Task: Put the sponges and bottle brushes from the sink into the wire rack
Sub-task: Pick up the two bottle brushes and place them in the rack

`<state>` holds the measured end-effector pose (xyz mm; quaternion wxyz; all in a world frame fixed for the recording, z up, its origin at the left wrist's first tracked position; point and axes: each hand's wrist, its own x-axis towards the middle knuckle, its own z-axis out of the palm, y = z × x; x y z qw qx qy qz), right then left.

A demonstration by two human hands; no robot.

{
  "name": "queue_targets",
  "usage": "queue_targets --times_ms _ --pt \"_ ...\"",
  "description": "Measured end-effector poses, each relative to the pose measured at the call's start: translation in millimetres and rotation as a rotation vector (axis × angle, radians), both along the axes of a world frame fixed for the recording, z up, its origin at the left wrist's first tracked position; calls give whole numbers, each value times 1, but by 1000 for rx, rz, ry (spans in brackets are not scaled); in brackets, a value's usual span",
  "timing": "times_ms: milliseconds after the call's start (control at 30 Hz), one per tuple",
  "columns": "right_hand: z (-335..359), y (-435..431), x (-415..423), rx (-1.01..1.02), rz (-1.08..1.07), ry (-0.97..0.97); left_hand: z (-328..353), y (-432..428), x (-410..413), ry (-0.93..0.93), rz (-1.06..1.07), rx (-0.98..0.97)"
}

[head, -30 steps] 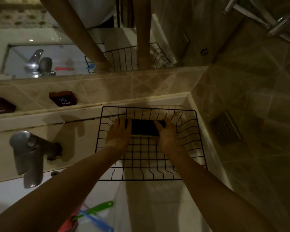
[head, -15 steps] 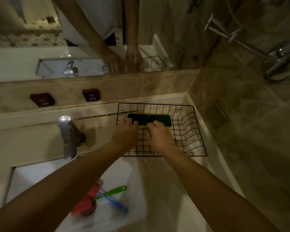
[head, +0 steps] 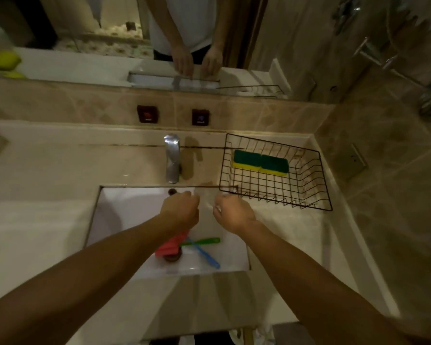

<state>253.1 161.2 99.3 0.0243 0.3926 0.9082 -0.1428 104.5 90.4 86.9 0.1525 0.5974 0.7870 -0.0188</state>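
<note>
Two green-and-yellow sponges (head: 260,162) lie side by side at the back of the black wire rack (head: 316,180) on the counter. In the white sink (head: 125,215) lie a red sponge (head: 171,246), a green-handled brush (head: 202,241) and a blue-handled brush (head: 207,256), crossing near the drain. My left hand (head: 181,211) hovers over the sink above the red sponge, fingers curled, holding nothing. My right hand (head: 233,212) hangs at the sink's right edge, loosely curled and empty, just in front of the rack's near left corner.
A chrome tap (head: 172,158) stands behind the sink. Two dark hot and cold buttons (head: 200,117) sit on the tiled upstand below a mirror. A wall socket (head: 357,158) and chrome rails (head: 393,63) are on the right wall. A yellow-green object (head: 4,61) shows in the mirror.
Both hands have let go of the two green sponges in the rack and pulled back toward me, over the sink. The view has tilted down, showing the whole sink.
</note>
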Motion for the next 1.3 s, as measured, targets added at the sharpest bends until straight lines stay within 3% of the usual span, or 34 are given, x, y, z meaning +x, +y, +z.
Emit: queue_targets --times_ms 133,300,433,567,800,967,1167,1300 --pt "-26 -21 -6 -89 26 -92 -26 -42 -3 -88 147 -155" --pt "-66 -32 -10 -273 140 -124 -63 -78 13 -198 374 -152" --pt "-105 -35 -12 -388 167 -169 -90 -92 34 -351 606 -40" --pt "-130 -34 -9 -431 201 -222 -117 -87 49 -513 763 -94" --pt "-153 -36 -2 -471 236 -317 -151 -53 60 -783 1189 10" --pt "-163 -30 4 -535 176 -222 -178 -32 63 -1365 1831 200" --pt "-178 -22 4 -653 57 -179 -207 -23 69 -1504 2130 307" --pt "-197 -23 8 -615 59 -173 -222 -17 67 -1500 2182 392"
